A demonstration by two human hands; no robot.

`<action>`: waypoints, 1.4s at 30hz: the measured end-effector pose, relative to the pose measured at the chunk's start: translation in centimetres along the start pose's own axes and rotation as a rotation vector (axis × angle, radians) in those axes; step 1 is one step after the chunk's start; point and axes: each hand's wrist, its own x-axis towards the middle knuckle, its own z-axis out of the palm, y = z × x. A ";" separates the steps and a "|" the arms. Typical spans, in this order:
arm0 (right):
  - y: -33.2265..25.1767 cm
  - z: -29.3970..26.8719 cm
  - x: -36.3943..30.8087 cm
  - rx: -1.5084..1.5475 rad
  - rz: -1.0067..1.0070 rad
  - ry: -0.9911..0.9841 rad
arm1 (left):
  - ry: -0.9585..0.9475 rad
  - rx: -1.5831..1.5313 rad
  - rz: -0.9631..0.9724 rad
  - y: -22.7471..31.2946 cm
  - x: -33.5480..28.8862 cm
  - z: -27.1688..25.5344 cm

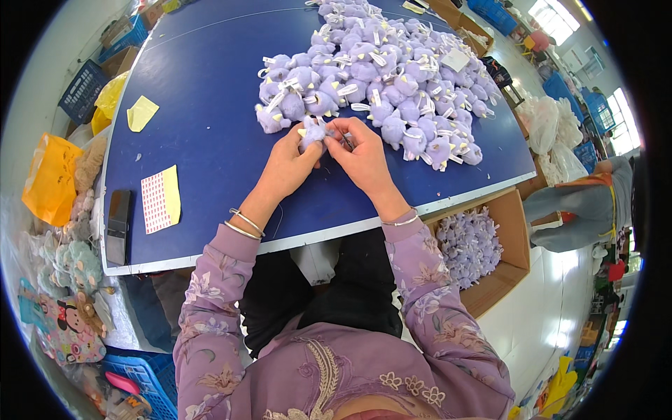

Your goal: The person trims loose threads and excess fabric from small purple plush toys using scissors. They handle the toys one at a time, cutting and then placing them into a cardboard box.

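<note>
One lilac plush toy (312, 133) is pinched by the left hand (291, 158), above the blue table (210, 91) near the pile (360, 71); the right hand (362, 154) pinches a thin dark tool (346, 141), so better hold the toy steadily

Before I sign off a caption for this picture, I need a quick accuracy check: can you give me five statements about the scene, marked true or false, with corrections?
1. The left hand holds a small purple plush piece. True.
2. The right hand is stretched out far from that plush piece. False: the right hand is right beside it.
3. The pile of purple plush pieces is on the floor. False: the pile lies on the blue table.
4. The sheet with red marks lies on the table, left of both hands. True.
5. The cardboard box stands at the table's left side. False: it is at the near right and holds small purple pieces.
</note>
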 end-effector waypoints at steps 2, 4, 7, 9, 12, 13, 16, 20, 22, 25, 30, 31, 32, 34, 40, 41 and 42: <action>0.9 -0.1 0.1 -0.045 -0.074 -0.031 | 0.012 0.012 0.047 -0.4 -0.1 0.3; 1.5 0.0 0.1 -0.006 -0.036 -0.033 | 0.070 -0.010 0.080 -1.1 0.1 0.4; 1.2 0.6 0.0 0.109 0.026 -0.011 | 0.098 -0.033 0.085 -1.0 0.1 0.0; 1.2 0.8 0.0 0.153 0.066 -0.013 | 0.110 -0.024 0.095 -1.1 0.1 -0.2; 1.4 0.3 0.0 0.125 0.098 -0.031 | 0.128 0.033 0.117 -1.7 0.5 0.0; 1.2 0.5 -0.1 0.108 0.090 -0.030 | 0.130 0.060 0.105 -1.8 0.4 -0.2; 0.3 -0.1 0.2 -0.172 0.027 -0.030 | 0.177 0.147 0.205 -1.6 0.6 0.3; 1.4 -0.2 0.2 -0.288 -0.140 0.051 | 0.167 0.256 0.151 -0.2 0.5 1.1; 1.4 0.0 0.2 -0.176 -0.094 0.030 | 0.202 0.283 0.116 -1.0 0.6 0.7; 1.5 -0.3 0.1 0.038 -0.026 -0.015 | 0.192 0.206 0.091 -1.5 1.0 0.7; 1.5 0.0 0.0 0.083 0.006 -0.047 | 0.180 0.051 0.014 -0.9 0.4 0.7; 1.4 0.1 0.0 0.105 0.034 -0.055 | 0.168 0.011 -0.005 -0.8 0.3 0.6; 1.2 0.0 0.1 0.129 0.047 -0.060 | 0.137 -0.018 0.024 -1.1 0.5 0.4; 1.1 -0.2 0.1 0.177 0.073 -0.068 | 0.118 -0.045 0.039 -1.2 0.6 0.4; 1.4 -0.3 0.3 0.169 0.009 -0.090 | 0.089 0.002 0.039 -1.4 0.5 0.1; 1.2 -0.5 0.3 0.174 0.001 -0.094 | 0.121 0.007 0.053 -1.3 0.4 0.3; 0.8 -0.8 0.3 0.198 -0.002 -0.131 | 0.153 0.011 0.067 -1.2 0.3 0.4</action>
